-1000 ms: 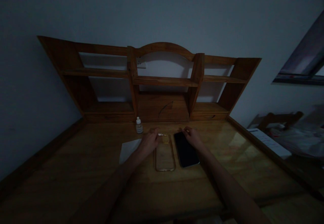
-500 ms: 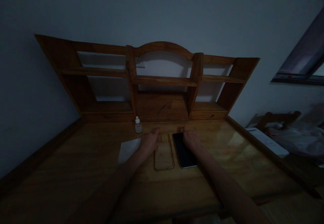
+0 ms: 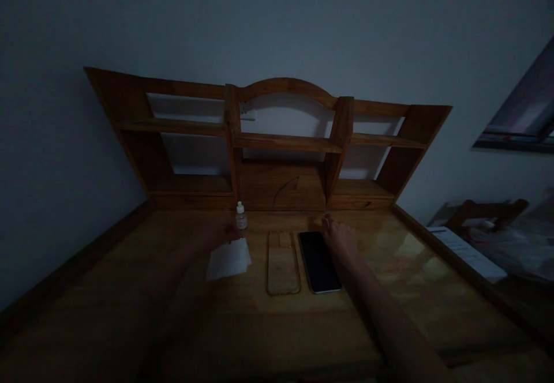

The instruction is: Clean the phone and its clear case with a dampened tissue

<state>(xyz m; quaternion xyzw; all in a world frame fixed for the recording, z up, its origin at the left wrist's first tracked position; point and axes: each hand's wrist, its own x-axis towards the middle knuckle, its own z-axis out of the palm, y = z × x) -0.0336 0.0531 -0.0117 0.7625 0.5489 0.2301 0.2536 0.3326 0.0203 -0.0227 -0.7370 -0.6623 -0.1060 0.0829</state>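
On the wooden desk [image 3: 173, 314], a dark-screened phone [image 3: 320, 263] lies beside a clear phone case [image 3: 283, 265]. My right hand [image 3: 341, 240] is at the phone's upper right edge, fingers loosely bent and a little apart, with nothing visible in them. My left hand [image 3: 223, 233], smeared by motion, is beside a small white-capped bottle [image 3: 241, 217] that stands upright. Whether it touches the bottle I cannot tell. Just below that hand lie white sheets [image 3: 229, 259], slightly overlapping.
A wooden shelf unit [image 3: 285, 141] rises along the desk's back edge against the wall. At the right, beyond the desk's raised edge, are a white printed box or sheet [image 3: 467, 253], a chair back [image 3: 489, 213] and a clear plastic bag [image 3: 519, 244]. The room is dim.
My left hand has moved left, from beside the phone case to the bottle, uncovering the white sheets. My right hand has shifted slightly off the phone's edge. The view has shifted a little.
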